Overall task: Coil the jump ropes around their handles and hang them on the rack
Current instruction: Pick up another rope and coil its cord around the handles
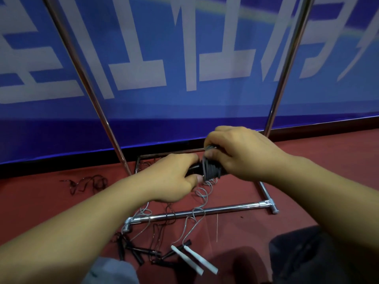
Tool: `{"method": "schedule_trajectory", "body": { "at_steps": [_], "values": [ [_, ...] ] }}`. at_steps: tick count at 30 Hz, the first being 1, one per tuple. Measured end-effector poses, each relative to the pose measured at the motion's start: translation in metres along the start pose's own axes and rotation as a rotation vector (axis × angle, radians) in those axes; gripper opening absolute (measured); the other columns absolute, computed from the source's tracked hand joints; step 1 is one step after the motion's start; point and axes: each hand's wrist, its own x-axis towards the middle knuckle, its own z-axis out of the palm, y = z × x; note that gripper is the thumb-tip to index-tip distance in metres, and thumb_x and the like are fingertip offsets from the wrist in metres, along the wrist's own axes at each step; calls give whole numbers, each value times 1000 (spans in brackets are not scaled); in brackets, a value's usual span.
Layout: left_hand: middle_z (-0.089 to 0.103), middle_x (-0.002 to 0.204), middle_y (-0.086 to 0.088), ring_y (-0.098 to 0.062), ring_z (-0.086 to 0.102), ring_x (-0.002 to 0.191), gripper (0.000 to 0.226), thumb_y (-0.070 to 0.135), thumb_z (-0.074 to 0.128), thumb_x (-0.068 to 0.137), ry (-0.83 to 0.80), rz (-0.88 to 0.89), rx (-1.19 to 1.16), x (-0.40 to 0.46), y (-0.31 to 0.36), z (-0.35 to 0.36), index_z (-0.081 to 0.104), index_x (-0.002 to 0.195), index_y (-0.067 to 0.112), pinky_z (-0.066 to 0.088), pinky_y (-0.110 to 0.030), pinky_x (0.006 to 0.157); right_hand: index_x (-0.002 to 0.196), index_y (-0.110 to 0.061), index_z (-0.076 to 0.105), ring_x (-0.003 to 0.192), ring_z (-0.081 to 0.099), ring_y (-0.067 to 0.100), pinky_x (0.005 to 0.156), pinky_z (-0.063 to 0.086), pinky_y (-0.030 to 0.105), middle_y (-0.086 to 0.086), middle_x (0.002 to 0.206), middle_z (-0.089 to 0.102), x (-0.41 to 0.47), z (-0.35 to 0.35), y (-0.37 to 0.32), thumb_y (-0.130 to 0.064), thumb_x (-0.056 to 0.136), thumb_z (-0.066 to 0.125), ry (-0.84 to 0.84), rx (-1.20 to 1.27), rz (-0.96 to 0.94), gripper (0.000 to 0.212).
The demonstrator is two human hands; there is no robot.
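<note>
My left hand (174, 179) grips the end of a pair of black jump-rope handles (196, 170) held level in front of me. Grey rope (211, 171) is coiled in several turns around the handles' middle. My right hand (235, 150) pinches the rope at the coil's top and covers the handles' right end. The loose grey rope (202, 193) hangs in curls from the coil down to the floor. The chrome rack's base bar (205, 212) lies below my hands, and its two uprights (90, 85) rise left and right.
More jump ropes lie on the red floor: several black handles (135, 253) and two white handles (194, 259) near my knees, plus a dark tangled rope (86, 184) at left. A blue banner wall (184, 58) stands right behind the rack.
</note>
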Motion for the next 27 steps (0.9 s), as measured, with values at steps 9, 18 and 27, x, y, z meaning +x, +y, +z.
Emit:
{"method": "schedule_trajectory", "body": {
  "at_steps": [9,18,27],
  "values": [
    [51,66,8,-7,49,61,22,37,60,96,-45,155,149,-18,18,-5,45,80,31,34,-30,58,91,-33,72,81,64,5,73,54,38,-17,82,68,8,8,35,-55,86,65,-83,236,44,24],
    [69,90,-1,-20,64,79,11,16,62,97,-104,310,-427,-25,18,-15,65,108,15,53,-39,72,87,-13,76,71,64,9,67,52,20,3,78,72,11,-4,46,-31,76,74,-74,825,148,21],
    [65,75,1,-13,52,56,12,12,52,100,150,206,-880,-27,23,-23,62,101,7,47,-21,59,63,-19,60,55,40,11,52,32,27,-2,59,54,11,1,44,-1,86,69,-7,1018,156,30]
  ]
}}
